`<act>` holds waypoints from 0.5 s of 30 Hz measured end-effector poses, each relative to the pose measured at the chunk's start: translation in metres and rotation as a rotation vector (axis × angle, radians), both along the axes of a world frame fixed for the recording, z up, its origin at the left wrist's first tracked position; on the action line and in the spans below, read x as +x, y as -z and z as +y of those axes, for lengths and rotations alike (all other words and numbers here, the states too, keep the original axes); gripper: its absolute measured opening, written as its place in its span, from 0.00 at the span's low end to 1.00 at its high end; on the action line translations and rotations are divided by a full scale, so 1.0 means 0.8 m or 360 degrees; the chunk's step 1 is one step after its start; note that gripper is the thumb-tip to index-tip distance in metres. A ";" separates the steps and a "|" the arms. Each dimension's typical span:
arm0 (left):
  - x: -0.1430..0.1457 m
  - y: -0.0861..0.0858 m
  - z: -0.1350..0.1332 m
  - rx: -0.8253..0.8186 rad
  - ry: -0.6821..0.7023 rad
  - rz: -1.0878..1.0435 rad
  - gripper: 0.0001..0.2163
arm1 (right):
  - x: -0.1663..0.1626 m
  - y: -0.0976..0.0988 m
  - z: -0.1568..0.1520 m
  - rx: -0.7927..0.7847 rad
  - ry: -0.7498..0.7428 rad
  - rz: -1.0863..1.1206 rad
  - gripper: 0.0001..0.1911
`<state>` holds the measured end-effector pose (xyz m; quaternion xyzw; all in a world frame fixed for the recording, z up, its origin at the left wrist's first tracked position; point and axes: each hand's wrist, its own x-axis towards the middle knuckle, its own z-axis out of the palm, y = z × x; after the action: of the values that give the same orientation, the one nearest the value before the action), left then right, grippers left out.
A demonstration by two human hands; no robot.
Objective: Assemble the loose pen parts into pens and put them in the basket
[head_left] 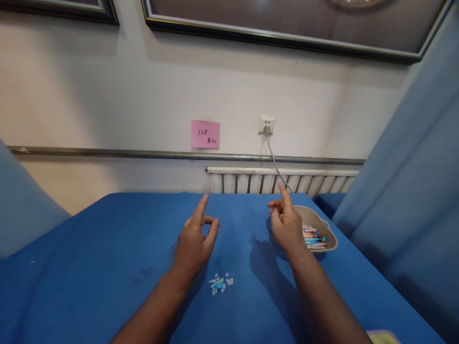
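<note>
My left hand (195, 237) hovers over the blue-covered table with its index finger stretched out and the thumb apart from it. Nothing is in its fingers. Just below and to the right of it lies a small loose pile of white bits (227, 281) with light-blue pieces (218, 285) among them. My right hand (288, 224) is raised in front of a beige basket (333, 244), index finger pointing up and the other fingers partly bent; I see nothing held in it. Inside the basket lie several pens (314, 240), partly hidden behind the hand.
The blue cloth (107, 258) covers the table up to the wall. Behind it are a radiator (244, 170), a socket (266, 125) with a plugged-in cable and a pink note (205, 134). A blue curtain (398, 191) hangs at right. A yellow item (383, 337) shows at the bottom edge.
</note>
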<state>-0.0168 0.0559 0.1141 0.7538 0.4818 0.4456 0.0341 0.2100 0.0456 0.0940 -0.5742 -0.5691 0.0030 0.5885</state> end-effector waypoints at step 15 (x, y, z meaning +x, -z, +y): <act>-0.019 0.130 -0.107 -0.0318 0.0424 0.0488 0.16 | 0.150 0.082 -0.026 -0.0820 0.0813 0.0364 0.28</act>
<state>-0.0322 -0.0300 0.0104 0.8625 0.4193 0.2675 0.0937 0.3302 0.0251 0.0286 -0.8226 -0.3189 0.0632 0.4665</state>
